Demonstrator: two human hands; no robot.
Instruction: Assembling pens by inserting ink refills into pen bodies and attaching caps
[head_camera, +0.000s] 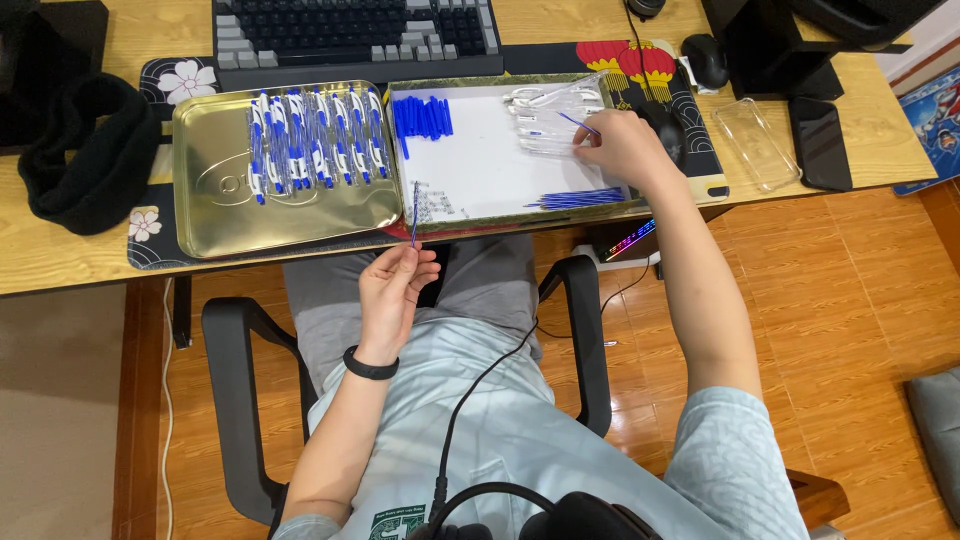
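Pens (315, 140) in tray (215, 215), left of lid (480, 175)

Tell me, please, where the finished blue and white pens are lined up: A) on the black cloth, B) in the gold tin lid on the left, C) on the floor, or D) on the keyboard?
B: the assembled pens lie in a row inside the gold tin lid, left of the white tray.

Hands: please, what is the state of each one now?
Left hand: closed, pinching a thin blue refill upright.
Right hand: closed over the clear pen barrels; cannot tell if it grips one.
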